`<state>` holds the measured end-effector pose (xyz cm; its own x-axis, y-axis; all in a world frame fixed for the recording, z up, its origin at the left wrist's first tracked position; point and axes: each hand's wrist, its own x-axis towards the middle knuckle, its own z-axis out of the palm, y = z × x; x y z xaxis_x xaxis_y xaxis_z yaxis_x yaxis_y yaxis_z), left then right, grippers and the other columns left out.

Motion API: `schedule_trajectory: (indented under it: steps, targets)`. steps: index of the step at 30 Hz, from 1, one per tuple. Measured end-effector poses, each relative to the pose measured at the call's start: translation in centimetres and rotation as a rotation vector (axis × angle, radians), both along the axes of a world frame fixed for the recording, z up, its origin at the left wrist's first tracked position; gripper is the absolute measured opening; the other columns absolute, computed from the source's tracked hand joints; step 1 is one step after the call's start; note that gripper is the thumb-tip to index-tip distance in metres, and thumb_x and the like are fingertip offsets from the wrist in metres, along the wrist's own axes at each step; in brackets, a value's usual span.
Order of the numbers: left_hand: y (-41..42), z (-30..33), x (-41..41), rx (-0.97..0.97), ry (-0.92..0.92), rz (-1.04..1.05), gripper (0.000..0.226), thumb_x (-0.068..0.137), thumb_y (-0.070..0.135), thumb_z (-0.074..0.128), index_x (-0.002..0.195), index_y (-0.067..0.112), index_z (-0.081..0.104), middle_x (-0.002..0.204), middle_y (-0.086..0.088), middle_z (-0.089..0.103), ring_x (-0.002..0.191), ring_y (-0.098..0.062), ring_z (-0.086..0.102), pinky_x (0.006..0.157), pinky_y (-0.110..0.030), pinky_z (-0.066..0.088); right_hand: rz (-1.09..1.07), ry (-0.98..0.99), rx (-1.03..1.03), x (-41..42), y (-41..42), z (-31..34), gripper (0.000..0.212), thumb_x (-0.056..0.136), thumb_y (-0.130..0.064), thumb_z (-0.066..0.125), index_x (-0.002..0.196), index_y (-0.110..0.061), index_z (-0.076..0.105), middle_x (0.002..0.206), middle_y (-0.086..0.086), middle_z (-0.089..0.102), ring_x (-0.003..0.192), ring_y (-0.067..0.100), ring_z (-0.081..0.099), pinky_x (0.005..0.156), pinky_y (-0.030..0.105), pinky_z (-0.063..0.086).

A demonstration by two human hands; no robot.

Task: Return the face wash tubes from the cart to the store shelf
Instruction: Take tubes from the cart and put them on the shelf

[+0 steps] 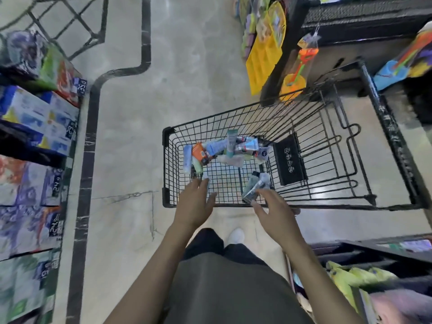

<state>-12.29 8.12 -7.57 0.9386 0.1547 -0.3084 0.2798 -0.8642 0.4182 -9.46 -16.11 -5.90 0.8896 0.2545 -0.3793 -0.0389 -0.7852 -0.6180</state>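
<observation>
A black wire cart (167,160) stands in front of me on the aisle floor. Several face wash tubes (230,146) in white, blue, orange and teal lie piled at the far end of its basket. My right hand (274,206) reaches over the near rim, and its fingers and thumb hold the lower end of a dark grey tube (256,184) that is tilted up above the basket floor. My left hand (195,202) hovers over the near left corner with its fingers spread. A small white tube end (206,177) shows at its fingertips; contact is unclear.
Store shelves (70,136) with boxed goods and price tags line the left side. On the right, a dark shelf unit (364,15) carries hanging toys and yellow packs (264,52). More shelving with yellow-green items (355,277) sits by my right elbow. The cart's folded child seat (289,157) is at the right.
</observation>
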Motion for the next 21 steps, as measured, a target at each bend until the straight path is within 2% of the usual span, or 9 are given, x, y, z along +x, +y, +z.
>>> schedule_trajectory:
  steps: [6, 10, 12, 14, 16, 18, 21]
  targets:
    - [2.1, -5.0, 4.5, -0.094, 0.137, 0.104, 0.047, 0.101, 0.038, 0.051, 0.139, 0.01, 0.051, 0.125, -0.013, 0.059, 0.114, -0.033, 0.056, 0.09, -0.045, 0.051, 0.034, 0.148, -0.016, 10.0, 5.7, -3.7, 0.046, 0.102, -0.036, 0.059, 0.146, -0.022, 0.053, 0.147, 0.001, 0.055, 0.131, 0.025, 0.054, 0.106, 0.041, 0.046]
    - [4.4, -9.7, 9.0, -0.19, 0.243, 0.221, 0.053, 0.101, 0.033, 0.054, 0.147, 0.008, 0.043, 0.136, -0.018, 0.054, 0.122, -0.037, 0.054, 0.097, -0.046, 0.049, -0.107, 0.253, 0.056, 16.7, 10.1, -8.0, 0.045, 0.101, -0.031, 0.064, 0.144, -0.025, 0.052, 0.148, -0.001, 0.056, 0.13, 0.022, 0.056, 0.107, 0.044, 0.048]
    - [5.3, -12.3, 11.4, -0.228, 0.262, 0.284, 0.052, 0.101, 0.03, 0.057, 0.145, 0.007, 0.043, 0.137, -0.019, 0.052, 0.124, -0.037, 0.052, 0.099, -0.045, 0.045, -0.227, 0.333, 0.089, 19.5, 11.7, -10.5, 0.047, 0.1, -0.026, 0.065, 0.144, -0.022, 0.051, 0.142, 0.0, 0.059, 0.124, 0.022, 0.058, 0.101, 0.043, 0.051]
    - [5.9, -14.8, 13.7, -0.248, 0.304, 0.363, 0.053, 0.101, 0.03, 0.059, 0.145, 0.006, 0.043, 0.136, -0.019, 0.051, 0.123, -0.036, 0.053, 0.1, -0.044, 0.044, -0.336, 0.389, 0.109, 21.7, 12.6, -13.4, 0.044, 0.098, -0.029, 0.068, 0.139, -0.022, 0.053, 0.126, -0.003, 0.061, 0.117, 0.021, 0.06, 0.088, 0.035, 0.051]
    - [6.3, -17.7, 16.1, -0.291, 0.331, 0.455, 0.053, 0.099, 0.03, 0.061, 0.143, 0.006, 0.045, 0.132, -0.018, 0.053, 0.12, -0.034, 0.055, 0.1, -0.044, 0.046, -0.417, 0.428, 0.132, 23.5, 13.3, -16.8, 0.047, 0.093, -0.028, 0.073, 0.136, -0.023, 0.053, 0.119, -0.006, 0.058, 0.114, 0.02, 0.059, 0.092, 0.039, 0.049]
    - [6.8, -21.3, 18.2, -0.336, 0.331, 0.545, 0.049, 0.094, 0.032, 0.065, 0.135, 0.009, 0.051, 0.124, -0.015, 0.058, 0.112, -0.033, 0.059, 0.097, -0.048, 0.051, -0.455, 0.454, 0.125, 25.1, 13.7, -20.3, 0.055, 0.091, -0.023, 0.075, 0.139, -0.018, 0.05, 0.124, -0.003, 0.059, 0.112, 0.018, 0.056, 0.099, 0.041, 0.047]
    - [7.5, -27.3, 20.3, -0.382, 0.316, 0.691, 0.044, 0.085, 0.039, 0.066, 0.12, 0.015, 0.054, 0.108, -0.009, 0.061, 0.098, -0.031, 0.063, 0.084, -0.048, 0.057, -0.473, 0.48, 0.103, 27.0, 14.3, -25.5, 0.064, 0.09, -0.019, 0.077, 0.145, -0.012, 0.044, 0.131, 0.001, 0.059, 0.114, 0.018, 0.057, 0.093, 0.035, 0.046]
